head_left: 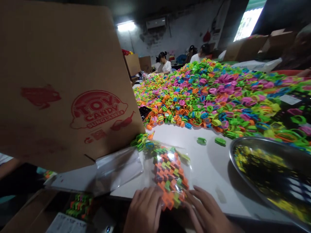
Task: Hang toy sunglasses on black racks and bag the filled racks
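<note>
A clear plastic bag (pixel 171 171) lies at the table's front edge, packed with rows of small orange, yellow and green plastic pieces. My left hand (pixel 144 207) grips its near left corner, fingers bent over the edge. At the near right side, my right hand (pixel 206 207) has its fingers along the bag and its thumb low by the corner. Flat clear bags (pixel 119 168) lie to the left. Loose green pieces (pixel 139 141) sit beyond the filled bag, and a single green piece (pixel 201 141) rests farther right.
A tall cardboard box (pixel 60 64) stands at left. A large heap of colourful plastic pieces (pixel 194 94) covers the back of the white table (pixel 206 168). A metal bowl (pixel 233 155) with yellow pieces is at right. Below left is an open carton (pixel 26 207). Several people sit behind.
</note>
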Demonstrator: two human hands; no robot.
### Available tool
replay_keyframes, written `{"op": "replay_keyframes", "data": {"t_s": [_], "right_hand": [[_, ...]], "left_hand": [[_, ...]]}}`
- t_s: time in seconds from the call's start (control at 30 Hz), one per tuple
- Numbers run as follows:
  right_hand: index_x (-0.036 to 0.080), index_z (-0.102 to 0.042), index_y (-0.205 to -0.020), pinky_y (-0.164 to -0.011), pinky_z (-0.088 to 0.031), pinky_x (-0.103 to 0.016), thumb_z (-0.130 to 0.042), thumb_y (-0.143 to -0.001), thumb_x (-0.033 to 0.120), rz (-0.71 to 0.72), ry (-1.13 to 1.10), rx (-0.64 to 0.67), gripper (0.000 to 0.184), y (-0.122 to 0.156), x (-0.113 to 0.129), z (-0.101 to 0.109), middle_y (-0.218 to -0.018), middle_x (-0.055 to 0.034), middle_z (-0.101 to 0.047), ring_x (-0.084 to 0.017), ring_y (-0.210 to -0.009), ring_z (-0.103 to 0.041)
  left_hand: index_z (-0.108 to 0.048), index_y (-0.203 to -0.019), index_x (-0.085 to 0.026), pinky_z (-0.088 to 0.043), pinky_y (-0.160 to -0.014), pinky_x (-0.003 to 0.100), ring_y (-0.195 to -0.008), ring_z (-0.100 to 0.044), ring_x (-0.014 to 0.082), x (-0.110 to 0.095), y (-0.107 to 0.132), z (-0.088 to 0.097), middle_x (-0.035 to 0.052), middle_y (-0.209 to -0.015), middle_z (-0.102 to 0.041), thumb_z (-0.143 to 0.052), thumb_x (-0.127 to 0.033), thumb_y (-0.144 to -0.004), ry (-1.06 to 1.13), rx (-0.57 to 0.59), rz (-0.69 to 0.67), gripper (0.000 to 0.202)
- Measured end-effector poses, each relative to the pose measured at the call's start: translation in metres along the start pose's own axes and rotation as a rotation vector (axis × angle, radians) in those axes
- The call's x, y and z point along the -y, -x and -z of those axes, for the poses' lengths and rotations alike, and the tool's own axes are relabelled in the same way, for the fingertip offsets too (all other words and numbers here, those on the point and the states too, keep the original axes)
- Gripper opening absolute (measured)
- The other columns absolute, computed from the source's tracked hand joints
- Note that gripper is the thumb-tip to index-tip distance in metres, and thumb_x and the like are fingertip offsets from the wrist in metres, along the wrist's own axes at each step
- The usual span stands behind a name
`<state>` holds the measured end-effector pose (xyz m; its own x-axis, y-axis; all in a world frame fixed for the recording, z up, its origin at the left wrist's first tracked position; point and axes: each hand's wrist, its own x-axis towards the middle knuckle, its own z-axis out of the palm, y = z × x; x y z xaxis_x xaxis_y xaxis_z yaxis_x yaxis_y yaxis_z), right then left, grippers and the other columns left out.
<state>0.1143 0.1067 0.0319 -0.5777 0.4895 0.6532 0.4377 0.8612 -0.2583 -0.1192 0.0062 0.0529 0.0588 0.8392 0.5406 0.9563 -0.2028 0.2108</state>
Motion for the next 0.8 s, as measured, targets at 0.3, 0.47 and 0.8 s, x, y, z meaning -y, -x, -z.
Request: {"op": "replay_keyframes", "data": {"t_s": [0.3,0.47,0.8], "right_hand": [[0.030,-0.070,-0.134,-0.108,-0.046,-0.062,-0.053,-0.110,0.037,-0.117,0.127,0.004,0.030,-0.027,0.031,-0.012,-0.121,-0.0093,-0.079,-0.036,-0.113,-0.071],[0.031,-0.068,-0.122,-0.120,-0.025,-0.063,-0.052,-0.105,0.022,-0.094,0.078,0.061,0.026,-0.036,0.043,-0.017,-0.112,-0.0028,-0.081,-0.032,-0.111,-0.068],[0.023,-0.066,-0.127,-0.079,-0.049,-0.038,-0.044,-0.113,0.027,-0.256,0.161,0.002,0.027,-0.038,-0.009,-0.021,-0.111,-0.0100,-0.074,-0.027,-0.096,-0.067]], "left_hand": [[-0.064,-0.094,-0.021,-0.041,-0.079,0.039,-0.082,-0.064,0.0205,-0.009,-0.020,0.013,0.0012,-0.089,-0.069,-0.053,-0.014,-0.110,-0.048,0.016,-0.079,0.020],[-0.061,-0.091,-0.022,-0.041,-0.076,0.038,-0.080,-0.061,0.0208,-0.012,-0.018,0.006,0.0014,-0.086,-0.067,-0.049,-0.012,-0.110,-0.065,0.031,-0.051,0.024],[-0.056,-0.090,-0.022,-0.042,-0.079,0.036,-0.082,-0.064,0.0216,0.025,-0.018,-0.001,0.0009,-0.087,-0.067,-0.054,-0.004,-0.099,-0.182,-0.012,0.179,0.021]]}}
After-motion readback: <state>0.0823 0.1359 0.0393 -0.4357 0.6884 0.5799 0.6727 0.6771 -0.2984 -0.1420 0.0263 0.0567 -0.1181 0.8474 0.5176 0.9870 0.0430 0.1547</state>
